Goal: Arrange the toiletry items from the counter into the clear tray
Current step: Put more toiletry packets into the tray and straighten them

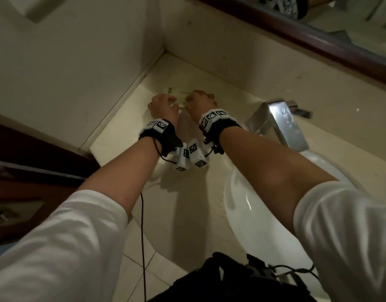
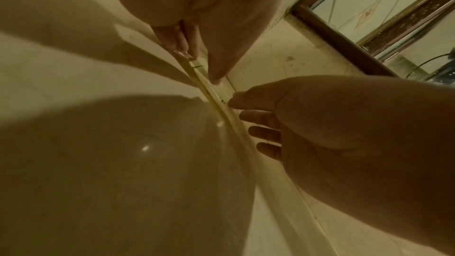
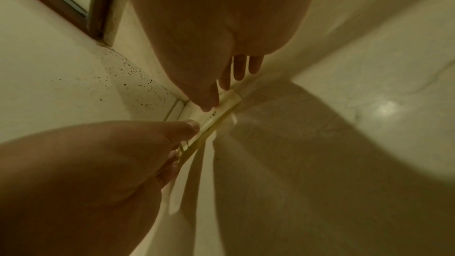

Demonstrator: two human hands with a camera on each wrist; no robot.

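At the back corner of the cream counter (image 1: 126, 131), my left hand (image 1: 163, 105) and right hand (image 1: 198, 101) hold a flat clear tray (image 1: 180, 103) between them. A pale packet with green stripes (image 1: 171, 90) lies in it, mostly hidden by the hands. In the left wrist view my left hand (image 2: 199, 65) pinches the tray's rim (image 2: 221, 104), seen edge-on, and my right hand (image 2: 258, 116) touches that rim with its fingertips. In the right wrist view my right hand (image 3: 216, 96) has its thumb and fingers around one end of the tray (image 3: 211, 124), and my left hand (image 3: 182, 137) pinches the other.
A chrome faucet (image 1: 279, 120) and a white basin (image 1: 248, 203) lie right of my hands. Two walls meet just behind the tray. A dark-framed mirror (image 1: 318, 40) runs along the back right. The counter's edge drops off at the left. A black bag (image 1: 231, 280) hangs below.
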